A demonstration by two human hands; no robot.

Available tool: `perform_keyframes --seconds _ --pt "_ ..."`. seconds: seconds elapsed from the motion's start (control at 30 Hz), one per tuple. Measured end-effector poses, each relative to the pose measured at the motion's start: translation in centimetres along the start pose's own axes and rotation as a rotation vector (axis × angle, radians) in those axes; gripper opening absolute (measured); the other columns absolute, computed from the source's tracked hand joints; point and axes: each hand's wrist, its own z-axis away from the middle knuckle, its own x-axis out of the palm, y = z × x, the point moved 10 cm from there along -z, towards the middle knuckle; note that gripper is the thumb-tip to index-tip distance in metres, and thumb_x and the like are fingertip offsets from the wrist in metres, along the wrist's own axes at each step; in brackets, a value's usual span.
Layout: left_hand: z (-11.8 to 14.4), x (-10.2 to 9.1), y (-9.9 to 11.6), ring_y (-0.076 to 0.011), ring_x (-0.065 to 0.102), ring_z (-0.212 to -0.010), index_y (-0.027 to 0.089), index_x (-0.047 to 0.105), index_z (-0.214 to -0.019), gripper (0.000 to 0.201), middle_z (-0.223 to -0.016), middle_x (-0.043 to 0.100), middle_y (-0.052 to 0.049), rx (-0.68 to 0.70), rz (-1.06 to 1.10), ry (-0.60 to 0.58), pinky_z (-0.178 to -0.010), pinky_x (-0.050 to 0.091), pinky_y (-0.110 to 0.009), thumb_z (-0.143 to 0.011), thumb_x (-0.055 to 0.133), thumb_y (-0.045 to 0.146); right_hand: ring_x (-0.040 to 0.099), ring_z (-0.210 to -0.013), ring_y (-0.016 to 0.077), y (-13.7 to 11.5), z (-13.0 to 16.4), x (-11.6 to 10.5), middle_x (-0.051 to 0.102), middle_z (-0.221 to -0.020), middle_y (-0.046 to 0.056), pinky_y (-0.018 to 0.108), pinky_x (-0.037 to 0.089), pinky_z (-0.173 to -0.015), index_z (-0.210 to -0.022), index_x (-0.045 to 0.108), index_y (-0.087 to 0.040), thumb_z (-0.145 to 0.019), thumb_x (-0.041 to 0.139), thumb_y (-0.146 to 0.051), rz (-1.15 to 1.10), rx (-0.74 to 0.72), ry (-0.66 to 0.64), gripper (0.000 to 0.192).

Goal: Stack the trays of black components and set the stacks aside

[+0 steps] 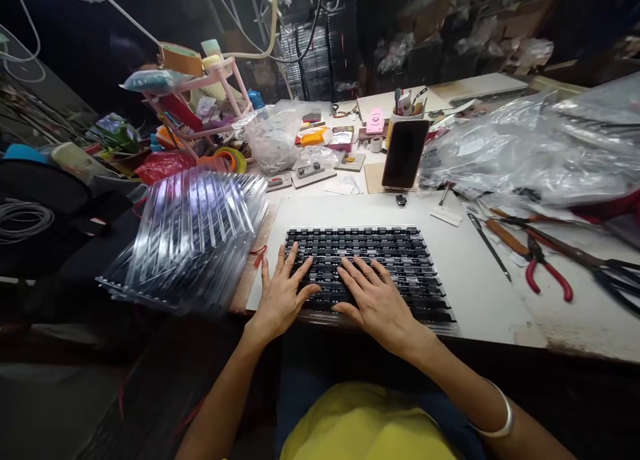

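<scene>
Both hands lie flat, fingers spread, holding nothing: left hand [283,293] and right hand [373,300] press side by side on the black ribbed tray [400,253] at the white tabletop [475,280] edge. Left of them, a glossy stack of clear trays [193,230]; right, red-handled pliers [547,270].

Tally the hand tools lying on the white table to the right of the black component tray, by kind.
Red-handled pliers: 1
Large black-handled scissors: 1
Thin dark metal tweezers: 1
Brown-handled tool: 1
Total: 4
</scene>
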Motion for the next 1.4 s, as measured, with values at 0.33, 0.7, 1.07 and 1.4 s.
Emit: perform_keyframes --seconds 0.33,0.7,1.07,1.4 --pt "3.2 -2.1 -3.9 -0.0287 0.004 -0.142 0.03 0.038 -0.139 0.048 -0.154 0.017 -0.008 -0.138 0.161 0.029 -0.109 0.006 -0.059 -0.093 0.036 0.043 0.033 -0.133 0.032 -2.7 2.1 -0.4 0.039 -0.142 0.015 0.053 0.026 -0.108 -0.134 0.045 -0.008 -0.091 0.041 -0.051 0.001 -0.104 0.005 0.061" --pt "4.1 -0.7 -2.9 -0.0292 0.001 -0.142 0.026 0.03 -0.143 0.056 -0.155 0.015 -0.01 -0.067 0.138 -0.028 -0.109 0.007 -0.059 -0.091 0.039 0.047 0.038 -0.131 0.0272 1.4 6.0 -3.7 0.047 -0.137 0.017 0.048 0.031 -0.104 -0.131 0.047 -0.008 -0.095 0.038 -0.039 0.157 0.085 0.277 0.048" --pt "7.2 -0.5 -4.9 -0.0254 0.004 -0.142 0.027 0.006 -0.148 0.065 -0.154 0.016 -0.011 -0.178 0.211 0.04 -0.111 0.007 -0.056 -0.093 0.036 0.045 0.037 -0.131 0.0276 -2.1 4.9 -2.5 0.042 -0.141 0.013 0.048 0.026 -0.105 -0.132 0.046 -0.008 -0.095 0.034 -0.046 0.14 -0.047 0.187 0.054" --pt "7.8 0.5 -2.2 -0.0334 -0.007 -0.141 0.037 0.036 -0.138 0.051 -0.156 -0.009 -0.003 -0.117 0.172 -0.006 -0.108 0.009 -0.06 -0.089 0.046 0.045 0.036 -0.132 0.0267 -5.0 4.3 -2.6 0.042 -0.141 0.013 0.049 0.029 -0.105 -0.131 0.046 -0.009 -0.094 0.038 -0.045 -0.002 -0.13 0.175 0.052"
